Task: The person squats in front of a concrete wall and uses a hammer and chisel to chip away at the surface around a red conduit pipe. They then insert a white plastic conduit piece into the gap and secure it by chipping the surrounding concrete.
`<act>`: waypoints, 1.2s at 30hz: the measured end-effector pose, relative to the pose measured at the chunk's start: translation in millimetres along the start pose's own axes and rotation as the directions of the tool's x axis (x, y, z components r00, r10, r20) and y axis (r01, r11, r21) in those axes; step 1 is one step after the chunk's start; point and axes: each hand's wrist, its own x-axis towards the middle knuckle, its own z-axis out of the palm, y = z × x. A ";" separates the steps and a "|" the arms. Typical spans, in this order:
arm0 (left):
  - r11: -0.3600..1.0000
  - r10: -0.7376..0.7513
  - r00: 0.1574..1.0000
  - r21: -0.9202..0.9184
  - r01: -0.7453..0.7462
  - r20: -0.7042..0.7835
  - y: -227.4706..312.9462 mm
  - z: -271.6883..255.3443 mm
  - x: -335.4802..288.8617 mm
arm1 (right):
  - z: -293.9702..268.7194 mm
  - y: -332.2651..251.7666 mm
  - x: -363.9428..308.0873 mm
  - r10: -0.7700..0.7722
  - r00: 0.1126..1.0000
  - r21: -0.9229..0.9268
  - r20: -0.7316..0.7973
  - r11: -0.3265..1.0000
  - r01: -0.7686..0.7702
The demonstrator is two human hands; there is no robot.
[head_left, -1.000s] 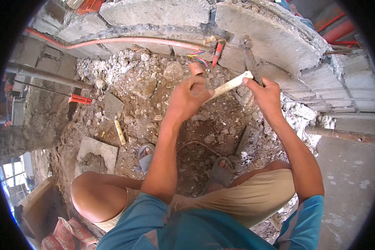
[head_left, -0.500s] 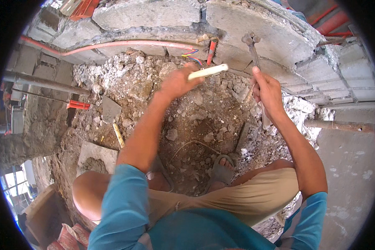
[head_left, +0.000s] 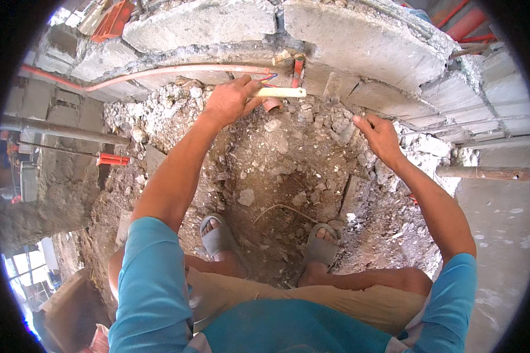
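Note:
A cream-coloured flat handle with a hole near its end (head_left: 285, 92) is in my left hand (head_left: 229, 101). The fingers are wrapped round it, just under the end of the orange conduit, and I cannot make out the rest of the tool. My right hand (head_left: 380, 136) is closed, thumb forward, on a hammer (head_left: 332, 89). The hammer's grey head looks blurred and hangs in front of the block wall, apart from the cream handle. Most of the hammer's handle is hidden by the hand. Blue and red wires (head_left: 269, 77) stick out of the conduit beside my left hand.
Orange conduit (head_left: 159, 72) runs along the concrete block wall (head_left: 365, 35). A short orange pipe (head_left: 298, 72) stands against it; another stub (head_left: 272, 105) lies in the rubble (head_left: 271, 153). Metal pipes (head_left: 65, 128) jut in at the left. My sandalled feet (head_left: 321, 247) rest on the dirt.
My left hand has moved left and up toward the conduit with the cream handle. The hammer's head has swung down and left, and my right hand has lowered slightly. My feet now show more.

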 end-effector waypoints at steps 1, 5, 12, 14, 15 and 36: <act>1.000 -0.017 1.000 -0.008 0.018 0.021 2.3 4.8 -1.9 | 3.6 2.6 -3.7 -0.002 1.000 -0.024 0.008 1.000 0.003; 0.998 -0.061 0.998 -0.006 0.061 -0.001 2.0 16.0 5.8 | 16.8 8.4 -12.4 -0.005 0.999 -0.044 0.040 0.999 0.007; 0.999 0.050 0.999 0.015 -0.050 -0.004 -1.9 16.9 29.2 | 8.8 14.2 -1.1 -0.255 0.967 -0.262 -0.003 0.933 0.245; 0.999 0.013 0.998 0.033 -0.015 0.065 1.6 17.9 37.6 | 6.0 18.0 0.3 -0.276 0.961 -0.283 -0.003 0.922 0.264; 0.999 0.007 0.998 0.044 -0.010 0.058 1.6 16.3 40.2 | 5.2 19.7 1.5 -0.268 0.963 -0.297 0.003 0.920 0.257; 0.987 -0.007 0.970 0.155 -0.031 0.243 14.2 -18.8 68.8 | 16.1 21.6 -1.8 -0.396 0.918 -0.308 0.002 0.873 0.377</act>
